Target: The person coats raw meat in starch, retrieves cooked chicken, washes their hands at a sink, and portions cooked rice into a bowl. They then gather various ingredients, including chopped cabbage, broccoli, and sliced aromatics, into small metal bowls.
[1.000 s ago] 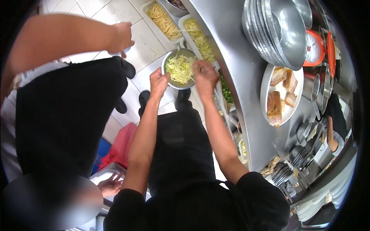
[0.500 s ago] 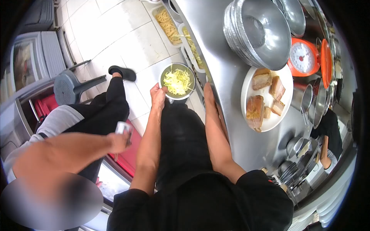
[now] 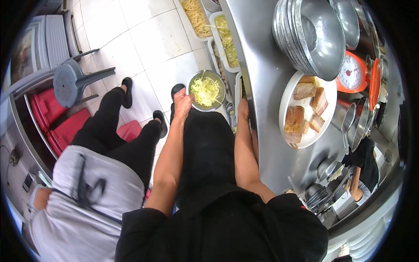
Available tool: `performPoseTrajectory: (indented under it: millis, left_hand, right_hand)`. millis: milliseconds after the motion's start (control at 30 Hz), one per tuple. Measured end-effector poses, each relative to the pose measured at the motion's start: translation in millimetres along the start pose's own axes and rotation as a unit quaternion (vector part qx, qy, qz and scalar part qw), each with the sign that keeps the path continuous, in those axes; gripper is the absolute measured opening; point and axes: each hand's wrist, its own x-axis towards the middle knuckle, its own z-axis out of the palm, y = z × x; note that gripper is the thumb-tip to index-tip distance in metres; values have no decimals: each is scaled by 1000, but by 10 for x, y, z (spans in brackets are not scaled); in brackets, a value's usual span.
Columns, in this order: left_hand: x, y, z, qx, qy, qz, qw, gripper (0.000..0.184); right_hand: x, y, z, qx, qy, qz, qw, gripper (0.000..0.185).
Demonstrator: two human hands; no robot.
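My left hand (image 3: 183, 101) is closed on the rim of a round metal bowl (image 3: 221, 98). Pale yellow-green shreds, which look like shredded cabbage (image 3: 205, 91), lie in it. My right hand (image 3: 243, 109) is at the front edge of the steel counter (image 3: 268, 126), beside a white-rimmed container (image 3: 238, 87) tucked below that edge. Its fingers are mostly hidden, so I cannot tell whether they grip anything. Under the counter edge stand a tub of green shreds (image 3: 227, 41) and a tub of yellow strips (image 3: 196, 18).
On the counter are a white plate (image 3: 286, 98) with chunks of meat, stacked metal bowls (image 3: 321, 37) and an orange scale (image 3: 350, 73). To the left, a person in a grey top (image 3: 94, 192) stands close, near a grey stool (image 3: 67, 83). Another person (image 3: 364, 170) works far right.
The bowl has shifted slightly right in view. The nearby person has turned and moved, and that arm is no longer stretched toward me. More of the tubs beside the counter shows.
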Motion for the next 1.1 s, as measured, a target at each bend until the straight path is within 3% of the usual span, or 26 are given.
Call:
performPoseTrajectory:
  millis: [33,167,267,300,367,400,467,567,600,700,733,833,867,1000,1100]
  left_hand:
    - [-14,-6,5,-5,-3,-2,1000,14]
    - [-105,69,4,-17,-1,-15,1000,15]
    - [-154,103,-30,-30,6,13,999,16]
    - [-145,47,-69,-25,5,12,1000,17]
    - [-87,-62,-147,-17,5,15,1000,18]
    - [-186,78,-134,-18,2,14,1000,20]
    - [-283,146,-134,-54,-10,31,998,22]
    - [-458,361,-183,-86,-19,51,995,24]
    - [-540,430,-222,-92,-20,55,994,24]
    - [-735,705,-356,-60,-24,27,998,34]
    - [-819,808,-369,-74,-29,56,995,34]
    - [-1087,1180,-386,-65,-21,103,992,29]
    - [-1193,1311,-378,-77,-32,131,988,29]
    - [-1402,1639,-366,-47,-27,133,990,28]
    - [-1298,1533,-365,-43,-30,104,993,27]
  right_hand:
    - [47,8,-14,-36,6,-25,999,28]
    - [-378,-416,-635,29,73,51,996,31]
    - [-504,-428,-754,14,193,17,981,29]
    - [-729,-741,-1176,-18,254,-7,967,27]
    - [-1192,-1429,-2006,162,289,-28,943,19]
    - [-1371,-1679,-2236,367,248,-27,896,14]
    - [-1539,-1870,-2311,405,177,-213,871,25]
    - [-1776,-2137,-2507,344,-9,-232,910,35]
    - [-1858,-2170,-2612,314,-9,-236,920,48]
    - [-1939,-2156,-2953,315,10,-306,898,52]
    - [-1989,-2169,-3088,318,44,-334,886,50]
    - [-2280,-2226,-3785,359,-31,-302,883,48]
    - [-2293,-2226,-3792,375,46,-324,867,35]
    - [-2424,-2260,-3893,389,48,-439,809,10]
    - [-2417,-2302,-3707,319,53,-471,820,13]
